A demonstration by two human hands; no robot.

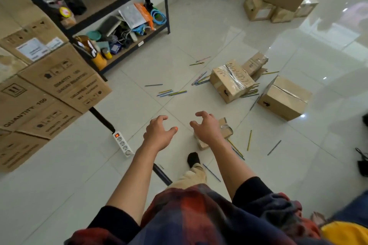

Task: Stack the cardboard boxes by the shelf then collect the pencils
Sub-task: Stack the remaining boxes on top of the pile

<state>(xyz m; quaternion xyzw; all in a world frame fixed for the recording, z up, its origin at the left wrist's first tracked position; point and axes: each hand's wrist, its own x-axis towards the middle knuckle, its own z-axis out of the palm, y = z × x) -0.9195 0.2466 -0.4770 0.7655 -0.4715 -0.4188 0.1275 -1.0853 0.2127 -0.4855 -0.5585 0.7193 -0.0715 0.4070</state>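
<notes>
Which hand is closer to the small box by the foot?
Right. The right hand hovers over the small cardboard box, overlapping it in view; the left hand is off to the box's left, over bare floor tile. Both hold nothing.

On the floor lie four loose cardboard boxes (232,82), about twenty scattered pencils (177,93) and one power strip (122,144).

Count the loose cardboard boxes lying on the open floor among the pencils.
4. A taped box at centre, a small box behind it, a plain box to its right, and a little box partly hidden under the right hand.
</notes>
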